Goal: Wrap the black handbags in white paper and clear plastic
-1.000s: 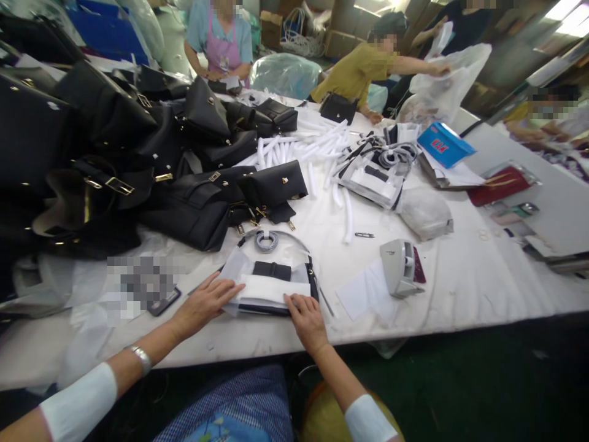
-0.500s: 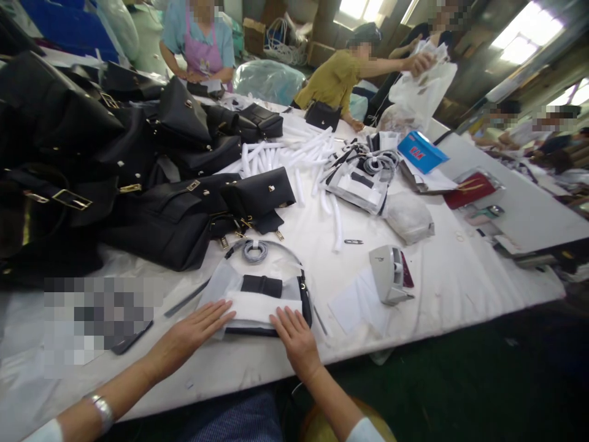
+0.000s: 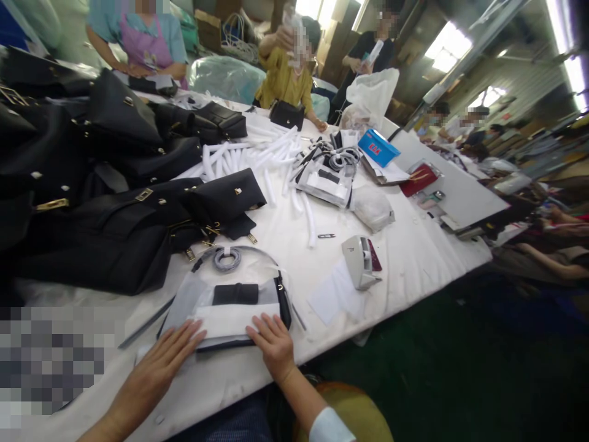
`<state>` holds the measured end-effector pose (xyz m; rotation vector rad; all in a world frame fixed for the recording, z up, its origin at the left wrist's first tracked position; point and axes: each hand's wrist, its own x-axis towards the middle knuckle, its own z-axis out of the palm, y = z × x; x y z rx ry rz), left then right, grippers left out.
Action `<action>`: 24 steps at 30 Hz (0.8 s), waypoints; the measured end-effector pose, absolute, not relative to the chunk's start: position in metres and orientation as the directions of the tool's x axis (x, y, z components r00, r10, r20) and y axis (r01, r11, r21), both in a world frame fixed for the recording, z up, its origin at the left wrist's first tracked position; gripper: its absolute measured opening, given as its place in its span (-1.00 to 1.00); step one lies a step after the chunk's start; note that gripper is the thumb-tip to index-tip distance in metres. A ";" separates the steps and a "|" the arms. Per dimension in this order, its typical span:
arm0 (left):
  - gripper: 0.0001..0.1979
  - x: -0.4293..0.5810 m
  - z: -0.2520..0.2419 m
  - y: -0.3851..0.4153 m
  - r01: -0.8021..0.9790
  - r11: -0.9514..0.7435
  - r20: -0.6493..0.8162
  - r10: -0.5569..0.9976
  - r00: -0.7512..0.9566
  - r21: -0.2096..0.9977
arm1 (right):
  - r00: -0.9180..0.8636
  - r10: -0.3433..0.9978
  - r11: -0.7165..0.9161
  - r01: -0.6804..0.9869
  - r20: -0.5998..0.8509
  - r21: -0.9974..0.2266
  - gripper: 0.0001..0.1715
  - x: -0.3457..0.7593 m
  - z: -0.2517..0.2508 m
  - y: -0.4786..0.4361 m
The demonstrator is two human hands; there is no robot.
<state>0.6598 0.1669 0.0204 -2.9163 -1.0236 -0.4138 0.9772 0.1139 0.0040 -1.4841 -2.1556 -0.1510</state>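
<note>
A black handbag lies flat in front of me, partly covered by translucent sheets, with a white strip across its front. My left hand rests on the left end of the strip, fingers stretched out. On the strip's right end, my right hand lies flat with its fingers slightly spread. Above the strip a black tab shows. Behind it, a grey wrapped coil sits inside the curve of the bag's handle.
Black bags are heaped at the left, beside white foam tubes. A tape dispenser, white sheets and thread snips lie to the right. Further back are another wrapped bag and a blue box. Co-workers stand across the table.
My view has swung to the right, so the scene sits further left. Both hands remain on the bag. Across the table, the yellow-topped person's arm has moved from the plastic bag to near the head.
</note>
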 end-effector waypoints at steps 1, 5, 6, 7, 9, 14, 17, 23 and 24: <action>-0.29 0.665 0.030 0.164 0.627 -0.777 0.261 0.616 0.743 0.049 | -0.265 0.841 0.393 0.898 0.471 -0.197 -0.59 0.977 0.004 0.114; -0.31 0.708 0.066 0.155 0.624 -0.780 0.297 0.604 0.740 0.033 | -0.250 0.838 0.388 0.898 0.485 -0.208 -0.60 0.977 0.004 0.115; -0.32 0.722 0.069 0.154 0.584 -0.811 0.303 0.560 0.771 0.014 | -0.248 0.837 0.388 0.897 0.487 -0.211 -0.61 0.977 0.005 0.115; -0.34 0.736 0.069 0.156 0.537 -0.843 0.306 0.509 0.804 -0.009 | -0.248 0.836 0.390 0.896 0.490 -0.213 -0.63 0.977 0.004 0.115; -0.39 0.757 0.061 0.163 0.482 -0.876 0.304 0.449 0.840 -0.038 | -0.248 0.832 0.395 0.893 0.495 -0.215 -0.65 0.977 0.003 0.114; -0.44 0.764 0.018 0.180 0.427 -0.904 0.285 0.401 0.870 -0.032 | -0.236 0.828 0.395 0.889 0.510 -0.230 -0.67 0.976 -0.006 0.113; -0.46 0.757 0.002 0.179 0.431 -0.902 0.295 0.404 0.866 -0.030 | -0.243 0.828 0.405 0.882 0.506 -0.240 -0.67 0.975 -0.005 0.113; -0.47 0.756 -0.005 0.173 0.450 -0.892 0.336 0.410 0.848 -0.046 | -0.282 0.880 0.431 0.811 0.382 -0.394 -0.68 0.986 0.041 0.110; -0.47 0.756 -0.004 0.173 0.452 -0.891 0.337 0.412 0.846 -0.047 | -0.194 0.911 0.356 0.815 0.365 -0.456 -0.69 0.990 0.048 0.109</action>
